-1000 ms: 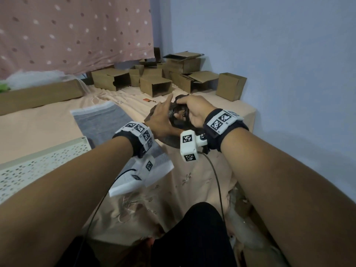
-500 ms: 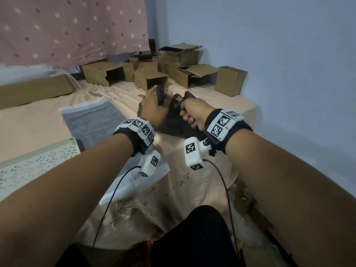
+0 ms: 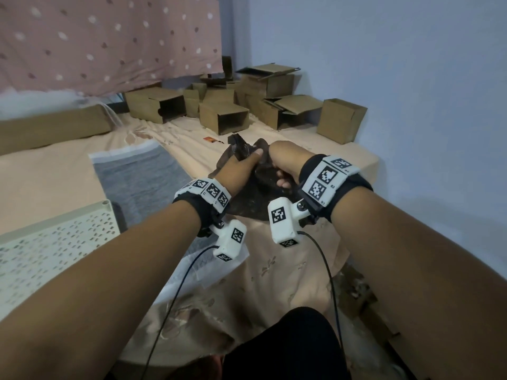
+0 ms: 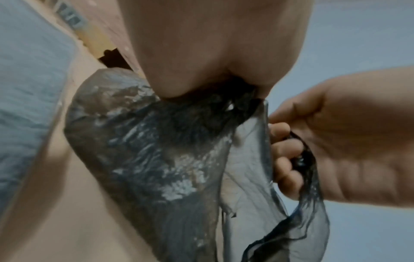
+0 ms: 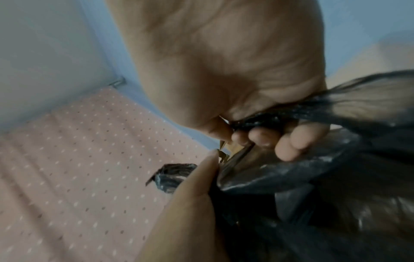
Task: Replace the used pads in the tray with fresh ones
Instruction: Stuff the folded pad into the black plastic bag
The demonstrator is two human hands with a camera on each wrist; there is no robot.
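A black plastic bag (image 3: pixel 248 198) lies bunched on the bed between my hands. My left hand (image 3: pixel 241 165) grips one twisted end of the bag (image 4: pixel 201 109) in its fist. My right hand (image 3: pixel 282 171) curls its fingers (image 5: pixel 289 140) round the other gathered end (image 5: pixel 264 120). The bag (image 4: pixel 143 150) bulges as if something is inside; its contents are hidden. A grey pad (image 3: pixel 137 176) with a white border lies flat on the bed to the left. The perforated cream tray (image 3: pixel 55 242) sits at the near left.
Several open cardboard boxes (image 3: pixel 225 116) crowd the far end of the bed by the wall. A long flat carton (image 3: pixel 52 127) lies at the far left under a dotted pink curtain (image 3: pixel 104 39). The bed's right edge (image 3: pixel 367 165) drops off next to the blue wall.
Both hands have shifted from fumbling at the bag's mouth to gripping its two gathered ends, then drawn closer together over the bag. The head view has tilted slightly.
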